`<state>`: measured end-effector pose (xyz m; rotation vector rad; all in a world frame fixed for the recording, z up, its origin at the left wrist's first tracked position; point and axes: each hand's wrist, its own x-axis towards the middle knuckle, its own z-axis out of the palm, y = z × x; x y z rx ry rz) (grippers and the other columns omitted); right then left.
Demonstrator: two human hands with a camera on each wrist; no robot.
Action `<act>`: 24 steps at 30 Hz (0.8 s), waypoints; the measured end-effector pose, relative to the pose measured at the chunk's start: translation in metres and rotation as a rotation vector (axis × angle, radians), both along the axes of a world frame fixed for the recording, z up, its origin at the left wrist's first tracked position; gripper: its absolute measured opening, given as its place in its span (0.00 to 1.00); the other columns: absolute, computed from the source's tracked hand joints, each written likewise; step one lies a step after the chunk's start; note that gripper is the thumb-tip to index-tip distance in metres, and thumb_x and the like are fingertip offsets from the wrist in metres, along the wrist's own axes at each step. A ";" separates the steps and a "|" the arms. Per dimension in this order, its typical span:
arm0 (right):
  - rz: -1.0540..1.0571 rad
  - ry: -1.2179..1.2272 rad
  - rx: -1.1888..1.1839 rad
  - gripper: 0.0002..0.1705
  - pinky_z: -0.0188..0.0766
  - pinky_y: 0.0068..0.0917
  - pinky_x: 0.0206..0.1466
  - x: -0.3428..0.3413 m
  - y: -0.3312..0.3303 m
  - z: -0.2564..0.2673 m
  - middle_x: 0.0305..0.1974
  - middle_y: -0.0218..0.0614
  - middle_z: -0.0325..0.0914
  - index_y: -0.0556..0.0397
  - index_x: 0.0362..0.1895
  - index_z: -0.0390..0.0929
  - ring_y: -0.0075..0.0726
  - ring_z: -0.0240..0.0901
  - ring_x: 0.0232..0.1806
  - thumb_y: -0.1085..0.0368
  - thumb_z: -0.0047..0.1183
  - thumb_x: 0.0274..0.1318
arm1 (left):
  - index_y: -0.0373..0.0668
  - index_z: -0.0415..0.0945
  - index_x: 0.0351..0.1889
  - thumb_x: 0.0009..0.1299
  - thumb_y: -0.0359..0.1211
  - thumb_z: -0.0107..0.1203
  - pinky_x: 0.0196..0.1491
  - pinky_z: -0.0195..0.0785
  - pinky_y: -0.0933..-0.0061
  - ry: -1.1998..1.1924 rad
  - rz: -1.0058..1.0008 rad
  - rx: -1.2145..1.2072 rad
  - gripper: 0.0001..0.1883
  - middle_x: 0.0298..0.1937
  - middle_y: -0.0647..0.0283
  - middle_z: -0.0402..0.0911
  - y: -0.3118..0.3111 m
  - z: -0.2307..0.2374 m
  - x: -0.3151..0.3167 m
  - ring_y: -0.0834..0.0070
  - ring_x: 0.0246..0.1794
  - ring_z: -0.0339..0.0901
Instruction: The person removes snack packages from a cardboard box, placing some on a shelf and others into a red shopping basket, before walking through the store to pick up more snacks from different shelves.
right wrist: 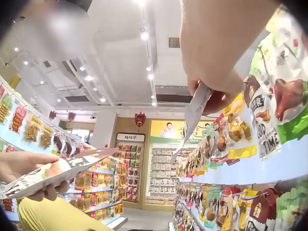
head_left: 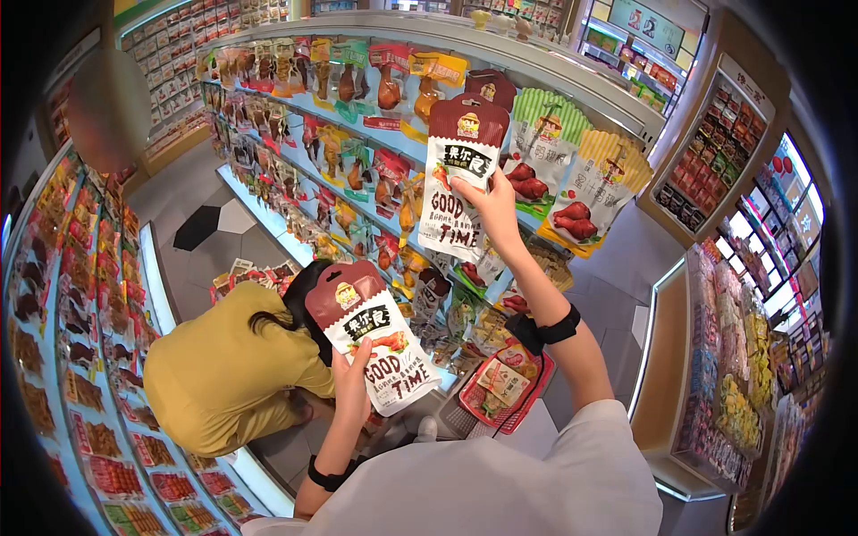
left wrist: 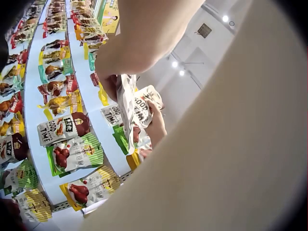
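Note:
In the head view my left hand [head_left: 352,382] grips a white and maroon snack pouch [head_left: 393,362] printed GOOD TIME, its thumb across the front. My right hand [head_left: 490,213] pinches a matching pouch [head_left: 444,234], raised higher in front of the shelf. Both pouches face up toward the head camera, their maroon tops with hanging slots pointing away. Seen from the right wrist, the right-hand pouch [right wrist: 196,114] is nearly edge-on, and the left-hand pouch [right wrist: 62,172] lies tilted over that hand's fingers. Another GOOD TIME pouch [left wrist: 65,129] hangs on the rack in the left wrist view.
Green-striped pouches [head_left: 545,134] and yellow-striped pouches [head_left: 608,179] hang right beside my right hand. A crouching person in yellow [head_left: 232,366] is close on the left. A red shopping basket [head_left: 547,380] with packets stands below my right arm. Shelves [head_left: 85,357] line the left side.

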<state>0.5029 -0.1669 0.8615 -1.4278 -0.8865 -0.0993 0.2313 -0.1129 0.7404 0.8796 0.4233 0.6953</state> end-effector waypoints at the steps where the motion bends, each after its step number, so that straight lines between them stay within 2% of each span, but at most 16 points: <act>1: -0.043 -0.054 0.003 0.21 0.68 0.24 0.41 0.011 0.011 0.005 0.36 0.37 0.77 0.61 0.40 0.71 0.26 0.73 0.35 0.63 0.60 0.42 | 0.36 0.62 0.50 0.64 0.28 0.50 0.33 0.72 0.78 0.032 0.022 0.033 0.17 0.40 0.61 0.74 0.000 -0.004 -0.003 0.76 0.34 0.75; 2: -0.073 -0.085 0.010 0.21 0.69 0.25 0.40 0.018 0.021 0.012 0.34 0.39 0.78 0.61 0.40 0.72 0.26 0.74 0.35 0.62 0.60 0.41 | 0.36 0.62 0.51 0.63 0.28 0.52 0.32 0.70 0.80 0.047 0.037 -0.022 0.19 0.39 0.62 0.74 0.000 -0.010 -0.004 0.78 0.33 0.74; 6: -0.132 -0.023 0.001 0.19 0.69 0.26 0.39 0.045 0.049 0.024 0.34 0.39 0.79 0.59 0.39 0.73 0.30 0.76 0.33 0.64 0.59 0.41 | 0.36 0.62 0.51 0.63 0.27 0.52 0.33 0.68 0.80 0.082 0.075 0.098 0.19 0.40 0.62 0.73 0.005 -0.023 -0.011 0.78 0.34 0.74; 12: -0.353 0.021 -0.034 0.19 0.70 0.30 0.39 0.037 0.065 0.032 0.31 0.45 0.79 0.62 0.34 0.74 0.37 0.77 0.32 0.62 0.59 0.38 | 0.35 0.62 0.50 0.63 0.28 0.53 0.33 0.69 0.78 0.085 -0.003 0.100 0.19 0.40 0.61 0.73 0.004 -0.020 -0.015 0.78 0.35 0.73; 15: -0.447 -0.010 -0.021 0.20 0.70 0.32 0.39 0.022 0.065 0.039 0.31 0.47 0.78 0.63 0.34 0.74 0.41 0.77 0.33 0.62 0.59 0.37 | 0.34 0.63 0.50 0.63 0.29 0.54 0.34 0.68 0.78 0.148 0.028 0.059 0.19 0.41 0.61 0.73 -0.003 -0.018 -0.010 0.77 0.36 0.73; 20: -0.353 0.030 0.004 0.19 0.69 0.32 0.40 0.034 0.074 0.036 0.30 0.47 0.78 0.64 0.32 0.75 0.41 0.77 0.33 0.62 0.59 0.36 | 0.34 0.62 0.51 0.63 0.29 0.54 0.36 0.67 0.79 0.148 -0.007 0.069 0.20 0.44 0.60 0.72 -0.006 -0.024 -0.001 0.77 0.38 0.72; 23: -0.345 0.058 0.007 0.20 0.69 0.32 0.40 0.045 0.079 0.033 0.30 0.49 0.78 0.65 0.32 0.75 0.42 0.77 0.33 0.62 0.59 0.35 | 0.35 0.61 0.53 0.63 0.29 0.54 0.39 0.66 0.78 0.146 -0.022 0.059 0.22 0.45 0.60 0.71 -0.009 -0.018 0.001 0.76 0.41 0.71; 24: -0.404 0.077 -0.012 0.20 0.69 0.33 0.40 0.043 0.078 0.037 0.31 0.51 0.78 0.67 0.32 0.75 0.44 0.77 0.33 0.62 0.60 0.35 | 0.35 0.61 0.54 0.63 0.29 0.54 0.40 0.66 0.78 0.154 -0.025 0.058 0.22 0.46 0.60 0.71 -0.010 -0.018 0.000 0.76 0.42 0.71</act>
